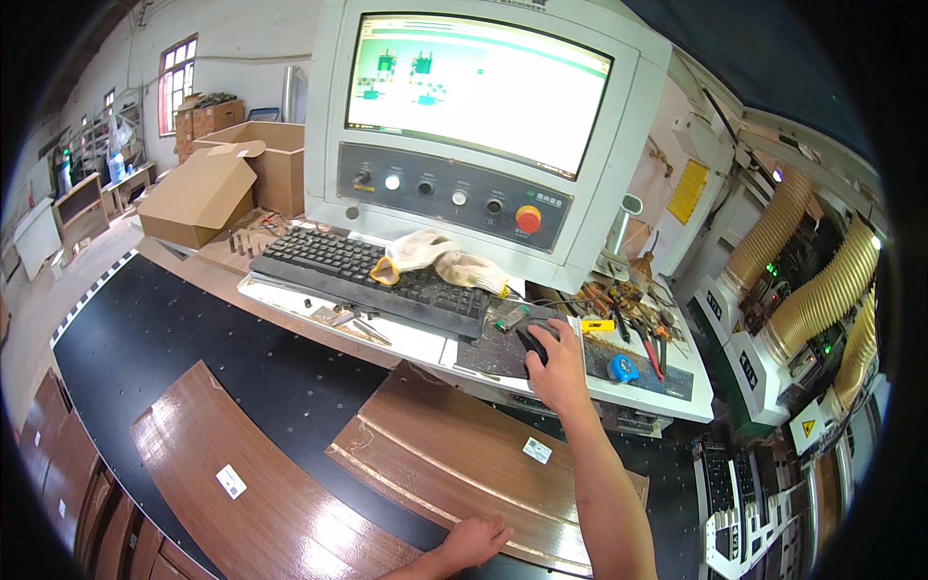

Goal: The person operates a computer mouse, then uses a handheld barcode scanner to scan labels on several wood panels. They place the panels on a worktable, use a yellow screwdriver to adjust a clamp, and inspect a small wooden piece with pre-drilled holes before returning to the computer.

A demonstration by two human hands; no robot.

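My right hand (558, 365) is curled over a black computer mouse (534, 340) on a dark, dusty pad (498, 358). Low in the view, my left hand (476, 541) rests with its fingers folded at the near edge of a brown wood-grain panel (454, 435). No object shows in those fingers. That panel has pale strips along its length and a white label. A second brown panel (261, 483), also labelled, lies to the left. Beyond the mouse a lit monitor (474, 97) shows green drawings on white.
A black keyboard (329, 266) carries pale work gloves (425, 259). A red emergency button (528, 219) sits below the screen. Pliers and other tools (628, 309) and a blue tape measure (623, 368) lie right of the mouse. Cardboard boxes (203, 193) stand at left, ribbed hoses (822, 290) at right.
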